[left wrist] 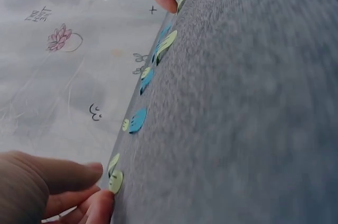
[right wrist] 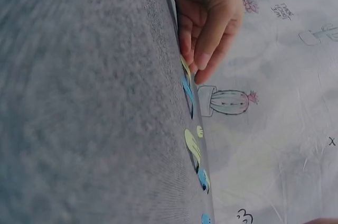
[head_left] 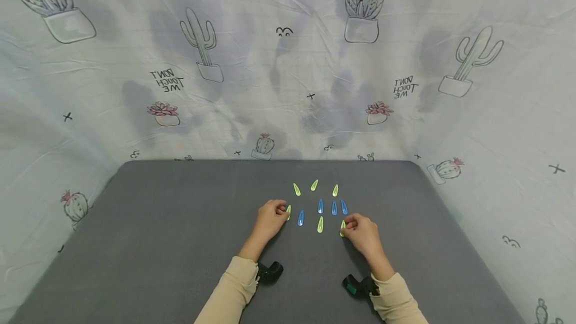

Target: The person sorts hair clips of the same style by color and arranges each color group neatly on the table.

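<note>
Several snap hair clips, yellow-green and blue, lie spread on the grey table. My left hand (head_left: 270,218) pinches the yellow-green hair clip (head_left: 289,211) at the left end of the group, its thumb and fingers at the clip's sides. On the right, my right hand (head_left: 362,232) holds another yellow-green hair clip (head_left: 343,227) by its edge, fingertips partly covering it. Between the hands are a blue clip (head_left: 300,218) and a yellow-green clip (head_left: 320,224). Both held clips are close to the tabletop. The right wrist view mostly shows the left hand (right wrist: 211,20).
Behind the near clips are three blue clips, one of them a blue clip (head_left: 334,207), and three yellow-green ones, including a yellow-green clip (head_left: 314,185). The grey table (head_left: 157,244) ends at a patterned cloth backdrop (head_left: 288,64). Black wrist cameras sit on both forearms.
</note>
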Demonstrator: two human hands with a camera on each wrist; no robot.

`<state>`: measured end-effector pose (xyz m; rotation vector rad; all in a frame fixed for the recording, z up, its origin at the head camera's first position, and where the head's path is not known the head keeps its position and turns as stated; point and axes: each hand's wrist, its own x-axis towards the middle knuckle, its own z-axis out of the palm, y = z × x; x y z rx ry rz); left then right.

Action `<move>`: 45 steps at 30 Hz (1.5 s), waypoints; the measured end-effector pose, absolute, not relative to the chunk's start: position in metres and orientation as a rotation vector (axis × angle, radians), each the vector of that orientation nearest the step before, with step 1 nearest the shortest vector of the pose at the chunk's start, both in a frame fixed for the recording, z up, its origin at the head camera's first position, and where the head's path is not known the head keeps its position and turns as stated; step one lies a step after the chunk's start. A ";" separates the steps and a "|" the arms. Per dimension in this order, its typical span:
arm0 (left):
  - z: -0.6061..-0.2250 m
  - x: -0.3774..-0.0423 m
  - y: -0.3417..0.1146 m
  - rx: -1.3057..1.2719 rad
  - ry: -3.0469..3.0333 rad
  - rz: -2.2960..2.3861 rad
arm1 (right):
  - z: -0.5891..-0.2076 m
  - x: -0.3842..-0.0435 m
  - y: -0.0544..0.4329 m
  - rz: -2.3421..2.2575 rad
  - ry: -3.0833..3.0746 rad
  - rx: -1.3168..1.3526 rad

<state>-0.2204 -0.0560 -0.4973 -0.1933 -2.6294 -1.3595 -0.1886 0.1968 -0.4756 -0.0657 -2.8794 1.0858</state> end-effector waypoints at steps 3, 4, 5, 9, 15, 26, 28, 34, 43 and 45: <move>-0.497 -0.222 -0.052 -0.161 -2.650 -1.253 | -0.476 -0.188 0.195 1.070 -2.877 -0.097; -0.497 -0.223 -0.051 -0.152 -2.658 -1.223 | -0.476 -0.188 0.195 1.066 -2.876 -0.106; -0.497 -0.222 -0.050 -0.145 -2.666 -1.200 | -0.476 -0.189 0.195 1.062 -2.874 -0.112; -0.494 -0.222 -0.046 -0.123 -2.705 -1.103 | -0.477 -0.189 0.194 1.061 -2.862 -0.119; -0.485 -0.221 -0.041 -0.070 -2.760 -1.079 | -0.476 -0.189 0.195 1.156 -2.867 -0.137; -0.481 -0.223 -0.041 0.067 -2.731 -1.221 | -0.478 -0.190 0.199 1.398 -2.814 -0.208; -0.481 -0.224 -0.042 0.098 -2.728 -1.246 | -0.479 -0.190 0.199 1.447 -2.804 -0.227; -0.486 -0.225 -0.049 0.106 -2.715 -1.337 | -0.481 -0.190 0.201 1.614 -2.749 -0.235; -0.490 -0.224 -0.064 0.053 -2.613 -1.643 | -0.482 -0.192 0.202 1.797 -2.660 -0.248; -0.489 -0.223 -0.068 0.065 -2.569 -1.734 | -0.482 -0.191 0.202 1.805 -2.655 -0.248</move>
